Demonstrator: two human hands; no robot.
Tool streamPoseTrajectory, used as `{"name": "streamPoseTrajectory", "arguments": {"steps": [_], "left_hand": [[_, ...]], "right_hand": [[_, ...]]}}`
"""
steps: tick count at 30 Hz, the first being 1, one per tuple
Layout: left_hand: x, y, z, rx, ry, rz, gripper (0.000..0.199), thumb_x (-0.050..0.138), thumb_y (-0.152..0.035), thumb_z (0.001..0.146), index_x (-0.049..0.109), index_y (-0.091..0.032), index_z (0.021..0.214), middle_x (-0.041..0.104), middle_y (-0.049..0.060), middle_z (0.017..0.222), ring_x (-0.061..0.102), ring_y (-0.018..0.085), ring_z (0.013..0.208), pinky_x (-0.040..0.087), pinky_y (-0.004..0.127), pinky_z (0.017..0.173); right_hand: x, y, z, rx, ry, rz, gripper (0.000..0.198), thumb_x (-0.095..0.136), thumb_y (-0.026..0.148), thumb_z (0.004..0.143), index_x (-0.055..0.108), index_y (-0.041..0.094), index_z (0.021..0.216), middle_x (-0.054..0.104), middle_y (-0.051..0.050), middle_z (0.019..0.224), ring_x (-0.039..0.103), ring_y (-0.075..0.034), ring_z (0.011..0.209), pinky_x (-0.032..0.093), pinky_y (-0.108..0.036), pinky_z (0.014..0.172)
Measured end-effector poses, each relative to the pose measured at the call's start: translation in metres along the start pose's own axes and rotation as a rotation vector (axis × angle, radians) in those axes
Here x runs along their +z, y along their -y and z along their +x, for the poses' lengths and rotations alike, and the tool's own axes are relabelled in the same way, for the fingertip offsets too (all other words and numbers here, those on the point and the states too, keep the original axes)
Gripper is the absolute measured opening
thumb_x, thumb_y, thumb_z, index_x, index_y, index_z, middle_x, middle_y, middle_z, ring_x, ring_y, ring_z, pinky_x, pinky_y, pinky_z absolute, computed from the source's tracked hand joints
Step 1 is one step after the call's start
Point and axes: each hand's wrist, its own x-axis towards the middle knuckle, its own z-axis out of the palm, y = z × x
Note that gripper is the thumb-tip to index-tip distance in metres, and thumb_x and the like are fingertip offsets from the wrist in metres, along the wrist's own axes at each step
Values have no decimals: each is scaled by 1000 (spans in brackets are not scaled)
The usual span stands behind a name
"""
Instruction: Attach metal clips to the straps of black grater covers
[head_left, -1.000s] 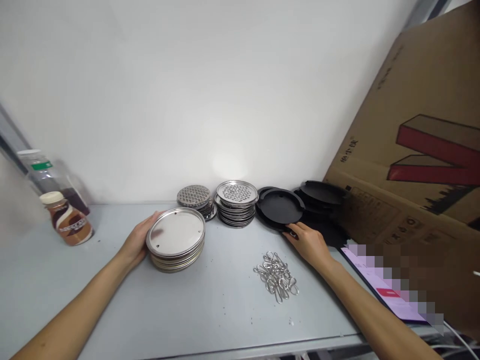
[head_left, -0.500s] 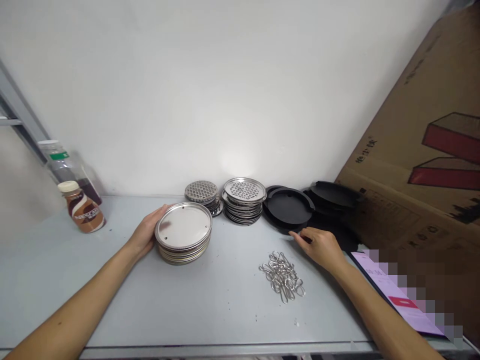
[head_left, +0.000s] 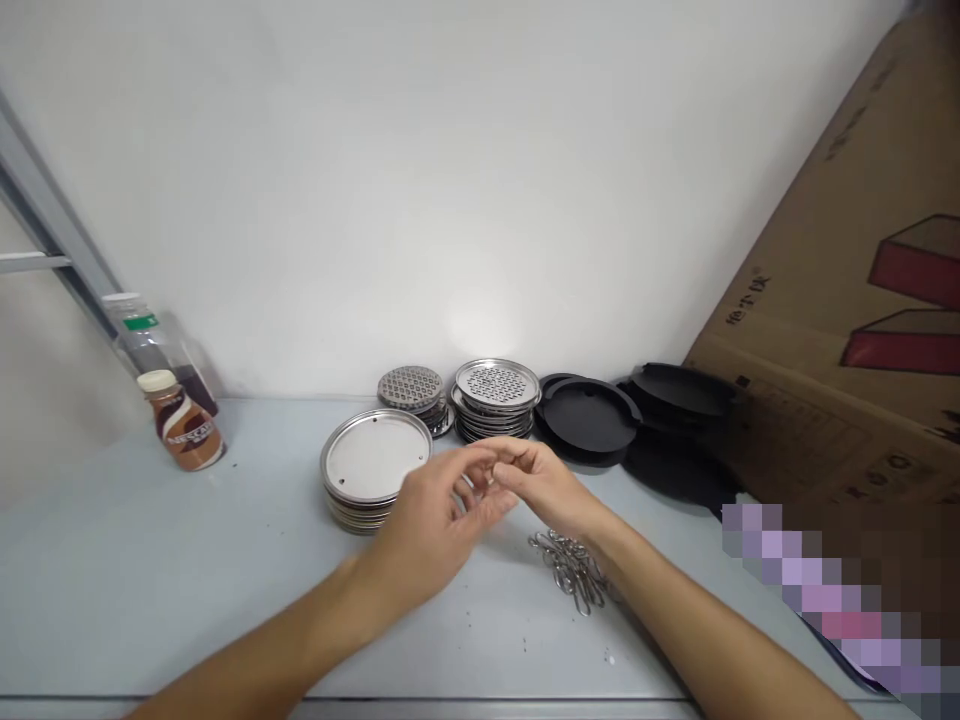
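Note:
My left hand (head_left: 446,510) and my right hand (head_left: 546,490) meet fingertip to fingertip above the table, in front of the plate stacks. A gap shows between the curved fingers and thumb of the left hand, with no object visible in it. The right hand's fingers are bent and drawn together; whether anything small sits in them is hidden. Behind the left hand stands a stack of round metal plates (head_left: 371,455), the top one smooth with small holes near its rim. Partly covered by the right wrist, a pile of metal hooks (head_left: 571,572) lies on the table.
Along the wall stand a stack of patterned metal discs (head_left: 411,387), a stack of perforated metal plates (head_left: 497,385) and black round trays (head_left: 589,415). Two bottles, one a coffee drink (head_left: 184,425), stand at left. A large cardboard box (head_left: 810,370) leans at right.
My left hand has left the side of the smooth metal plate stack and moved right. My right hand has moved left from beside the black trays, and the two hands now touch.

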Motion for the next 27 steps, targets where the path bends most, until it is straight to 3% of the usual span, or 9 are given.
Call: {"name": "streamPoseTrajectory", "arguments": {"steps": [3,6,8,10,13,15,17,22,27], "left_hand": [[25,17,-7,41,57,-12,24,53,-40,95,73,-30,86,64,3,70,57,18,63,44,35,62],[35,30,-12,58,34,-8,27,51,-40,96,74,-30,85,63,3,68,58,19,64,45,35,63],[40,34,-14,51,86,-9,26,50,-40,96,74,-31,96,68,5,80,63,21,76,48,36,72],[49,36,-12,69,181,40,31,56,-45,92,66,-31,118,68,9,110,62,26,104,47,42,90],[74,36,-4,128,373,199,79,70,-61,74,47,-28,142,46,15,145,40,36,134,35,53,108],[97,35,5,181,481,277,87,70,-70,67,50,-25,139,39,16,149,33,40,136,32,56,109],[121,32,15,222,514,311,81,67,-74,67,60,-22,128,44,15,143,37,40,132,33,56,108],[160,29,25,222,469,357,46,74,-58,70,69,-20,94,60,9,105,51,32,106,42,48,99],[136,39,8,249,484,329,13,65,-29,84,64,-17,88,62,7,96,52,25,101,45,37,94]], "right_hand": [[-3,-12,-7,21,-36,-97,39,71,38,84,66,18,117,70,-3,86,65,-14,74,52,-28,67],[-15,-9,-16,66,-23,-186,43,76,36,78,67,17,116,69,-2,85,63,-13,70,51,-25,63],[-28,1,-20,99,58,-242,45,77,35,77,67,17,117,70,-4,91,64,-14,76,52,-27,66],[-46,13,-23,103,47,-299,46,76,37,77,67,17,117,71,-6,92,66,-16,78,54,-29,67],[-76,26,-26,-4,-354,-394,39,73,42,78,71,15,107,69,-4,79,61,-14,64,50,-25,55],[-91,26,-25,-93,-645,-437,35,71,45,79,72,13,94,64,-2,68,54,-11,54,44,-23,48],[-97,21,-24,-130,-758,-463,34,69,46,80,71,13,85,61,-1,62,50,-10,50,40,-22,45],[-81,5,-18,-112,-676,-534,33,67,47,81,72,14,81,61,-1,60,51,-11,49,40,-23,46],[-61,-4,-15,-78,-594,-619,34,61,47,86,71,15,83,62,-2,61,54,-13,51,43,-25,51]]}}
